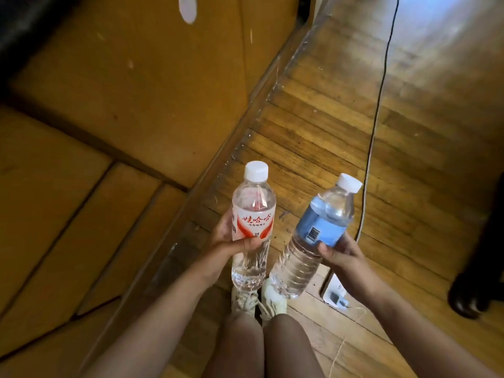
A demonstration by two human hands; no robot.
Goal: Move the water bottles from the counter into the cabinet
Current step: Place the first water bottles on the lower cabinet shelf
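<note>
Wooden cabinet (131, 105), far left: flat brown panels, scuffed and flecked, its doors closed in view; no bottle yet inside as far as could be seen, so stowing was judged still to come.

Left hand (231, 238): fingers and thumb wrapped round the red-labelled bottle (252, 214); clear ribbed plastic, white screw cap, held nearly upright in the air beside the cabinet, off any counter.

Right hand (338, 249): curled about the blue-labelled bottle (316, 230); clear plastic with ridged lower body, white cap, barcode showing, tilted with the cap to the right; the two bottles near but apart.

Floor (354, 132): worn wood parquet, glossy where light fell; a thin cable (379, 105) ran down it to a white power strip (334, 293); pale laced shoes (259, 298) below the bottles.

Progress judged: both bottles lifted, mid-carry; door to open, bottles to place.
</note>
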